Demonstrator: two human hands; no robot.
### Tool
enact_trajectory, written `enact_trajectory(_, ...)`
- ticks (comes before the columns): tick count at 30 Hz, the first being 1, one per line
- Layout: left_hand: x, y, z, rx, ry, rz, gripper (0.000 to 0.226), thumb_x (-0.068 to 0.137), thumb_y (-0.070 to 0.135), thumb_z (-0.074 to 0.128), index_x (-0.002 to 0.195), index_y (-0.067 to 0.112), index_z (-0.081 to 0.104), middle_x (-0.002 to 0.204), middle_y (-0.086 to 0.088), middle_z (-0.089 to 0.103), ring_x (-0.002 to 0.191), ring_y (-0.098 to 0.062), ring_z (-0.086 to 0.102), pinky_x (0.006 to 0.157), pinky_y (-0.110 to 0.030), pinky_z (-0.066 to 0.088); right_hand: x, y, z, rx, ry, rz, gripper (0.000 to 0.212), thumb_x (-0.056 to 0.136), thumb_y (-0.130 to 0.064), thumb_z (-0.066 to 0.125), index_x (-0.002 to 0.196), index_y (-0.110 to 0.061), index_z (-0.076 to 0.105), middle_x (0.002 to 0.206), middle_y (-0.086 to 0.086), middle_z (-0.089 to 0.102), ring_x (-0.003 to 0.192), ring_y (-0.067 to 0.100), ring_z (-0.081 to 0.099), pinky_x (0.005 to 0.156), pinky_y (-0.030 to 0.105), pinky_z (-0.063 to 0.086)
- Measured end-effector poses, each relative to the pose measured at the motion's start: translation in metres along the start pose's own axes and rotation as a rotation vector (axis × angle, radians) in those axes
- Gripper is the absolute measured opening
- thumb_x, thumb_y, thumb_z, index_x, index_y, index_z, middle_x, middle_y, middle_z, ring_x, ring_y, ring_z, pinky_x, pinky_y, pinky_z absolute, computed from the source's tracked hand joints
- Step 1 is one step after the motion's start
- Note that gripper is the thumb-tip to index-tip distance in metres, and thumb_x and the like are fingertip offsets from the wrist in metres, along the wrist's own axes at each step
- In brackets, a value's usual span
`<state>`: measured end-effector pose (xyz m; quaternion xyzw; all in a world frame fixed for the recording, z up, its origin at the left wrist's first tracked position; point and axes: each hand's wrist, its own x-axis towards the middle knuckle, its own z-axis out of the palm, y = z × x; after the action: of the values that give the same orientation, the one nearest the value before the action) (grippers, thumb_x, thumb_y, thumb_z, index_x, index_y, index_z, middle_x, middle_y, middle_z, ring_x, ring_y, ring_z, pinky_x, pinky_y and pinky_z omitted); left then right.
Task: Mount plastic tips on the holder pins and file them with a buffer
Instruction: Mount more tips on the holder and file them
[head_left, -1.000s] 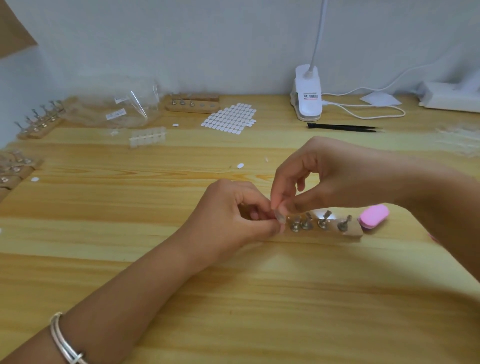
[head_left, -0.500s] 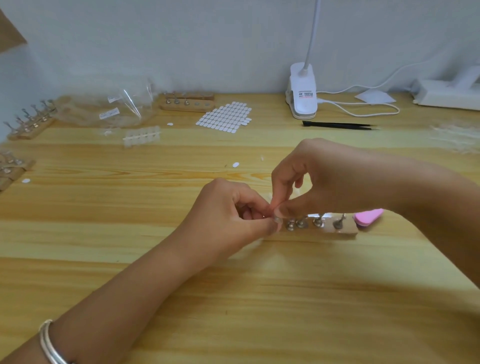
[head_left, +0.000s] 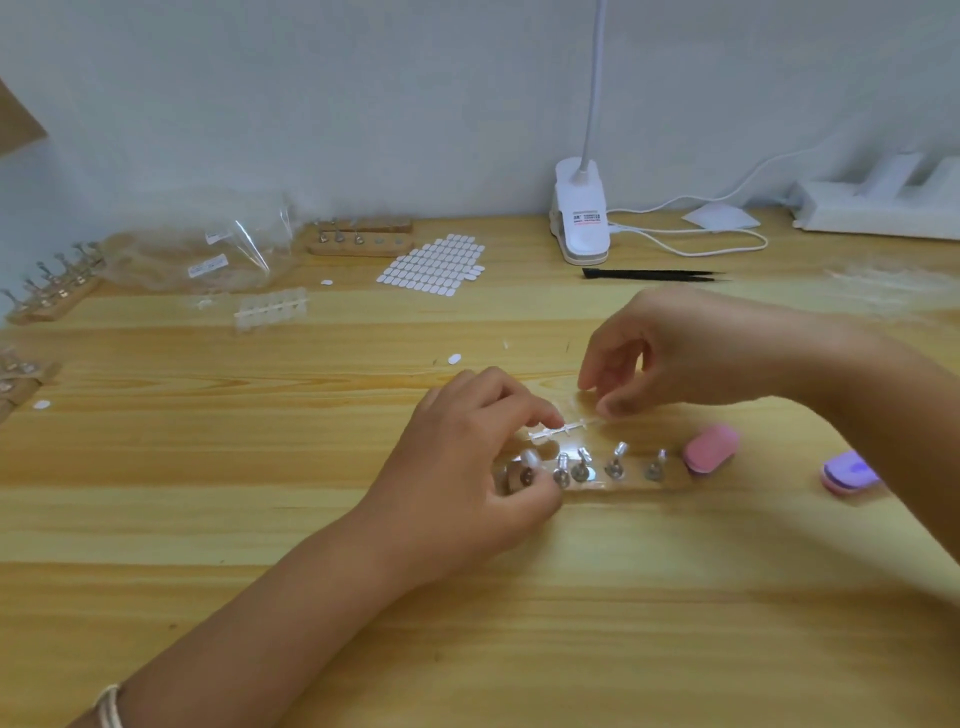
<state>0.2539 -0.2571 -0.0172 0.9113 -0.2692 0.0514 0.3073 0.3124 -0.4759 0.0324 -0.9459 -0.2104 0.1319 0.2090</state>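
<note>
Yellow wooden tabletop (head_left: 260, 519), white wall (head_left: 363, 104). Near wooden holder (head_left: 634, 483): five metal pins (head_left: 614, 464); two oval buffers (head_left: 709, 449). Left hand (head_left: 467, 467) grips holder end, right hand (head_left: 685, 353) pinches clear plastic tip strip (head_left: 563, 430)

Shows a pale wooden worktop (head_left: 260, 519) filling the near and middle view, long grain streaked left to right. Meets a plain grey-white wall (head_left: 363, 104) along the far edge. Carries a white clip lamp (head_left: 581, 218) far and right of centre, neck rising out of view, white cable (head_left: 763, 242) looping right toward a white power strip (head_left: 872, 208). Lies in soft, even light.
</note>
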Motion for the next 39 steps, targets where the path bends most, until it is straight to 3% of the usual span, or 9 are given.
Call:
enact_trajectory(7,0.002,0.003,-0.001,0.121,-0.096,0.044,0.050,0.080,0.045,0.039,0.116,0.027,0.069,0.103,0.017,0.057,0.096,-0.003,0.047,0.090,-0.025,0.034,0.005,-0.008,0.013,-0.018,0.056,-0.057,0.020,0.079,-0.016,0.083,0.080,-0.033,0.072,0.078,-0.013,0.069,0.077,0.001,0.061,0.064,0.011,0.041)
enact_trajectory(12,0.003,0.007,-0.002,0.170,-0.090,0.044,0.044,0.081,0.038,0.049,0.117,0.027,0.071,0.103,0.015,0.058,0.095,-0.004,0.047,0.086,-0.021,0.029,0.001,-0.011,0.010,-0.051,0.087,-0.088,0.020,0.077,-0.014,0.084,0.073,-0.028,0.070,0.077,-0.009,0.069,0.069,-0.008,0.054,0.062,0.008,0.039)
enact_trajectory(17,0.002,0.008,-0.004,0.190,-0.105,0.036,0.045,0.081,0.039,0.049,0.119,0.028,0.070,0.106,0.016,0.058,0.098,-0.005,0.049,0.089,-0.024,0.031,-0.005,-0.010,0.000,-0.078,0.032,-0.101,0.018,0.083,-0.020,0.080,0.073,-0.033,0.070,0.076,-0.018,0.067,0.078,-0.010,0.054,0.068,0.007,0.039)
enact_trajectory(21,0.002,0.007,-0.003,0.181,-0.089,0.035,0.044,0.080,0.038,0.052,0.117,0.027,0.071,0.106,0.016,0.060,0.099,-0.006,0.051,0.090,-0.027,0.034,-0.011,-0.007,-0.020,0.088,0.104,-0.092,0.013,0.083,-0.031,0.076,0.072,-0.036,0.071,0.078,-0.025,0.068,0.083,0.018,0.064,0.078,0.027,0.050)
enact_trajectory(23,0.002,0.006,-0.003,0.165,-0.068,0.029,0.042,0.078,0.039,0.054,0.115,0.029,0.072,0.103,0.016,0.060,0.099,-0.006,0.051,0.090,-0.027,0.034,-0.018,-0.010,-0.028,0.184,0.012,-0.127,0.009,0.084,-0.042,0.078,0.078,-0.037,0.073,0.085,-0.020,0.071,0.089,0.023,0.066,0.088,0.039,0.051)
enact_trajectory(27,0.002,0.004,-0.001,0.090,0.003,0.010,0.040,0.074,0.038,0.063,0.112,0.031,0.071,0.096,0.016,0.062,0.095,-0.004,0.053,0.088,-0.024,0.033,-0.021,-0.025,-0.014,0.196,-0.248,-0.164,0.008,0.084,-0.037,0.076,0.077,-0.040,0.073,0.103,-0.011,0.073,0.104,0.004,0.063,0.091,0.012,0.040)
enact_trajectory(29,0.003,0.003,-0.001,0.034,0.037,0.004,0.033,0.071,0.036,0.069,0.103,0.029,0.072,0.095,0.015,0.062,0.094,-0.006,0.055,0.089,-0.028,0.036,-0.018,-0.029,-0.007,0.211,-0.268,-0.142,0.017,0.087,-0.030,0.078,0.074,-0.040,0.073,0.106,-0.010,0.072,0.105,0.003,0.062,0.090,0.011,0.039)
enact_trajectory(36,0.004,0.006,-0.004,-0.266,0.020,-0.048,0.018,0.065,0.030,0.083,0.079,0.021,0.074,0.096,0.011,0.059,0.098,-0.012,0.059,0.094,-0.048,0.044,-0.016,-0.032,0.000,0.190,-0.269,-0.123,0.001,0.084,-0.046,0.073,0.082,-0.046,0.073,0.106,-0.011,0.070,0.107,0.004,0.061,0.103,0.035,0.045)
enact_trajectory(39,0.005,0.007,-0.005,-0.313,0.004,-0.055,0.015,0.068,0.020,0.089,0.073,0.018,0.075,0.094,0.010,0.060,0.097,-0.011,0.058,0.095,-0.048,0.042,-0.016,-0.036,0.002,0.152,-0.261,-0.135,0.014,0.085,-0.057,0.067,0.089,-0.044,0.072,0.106,0.001,0.071,0.107,0.024,0.063,0.102,0.054,0.047)
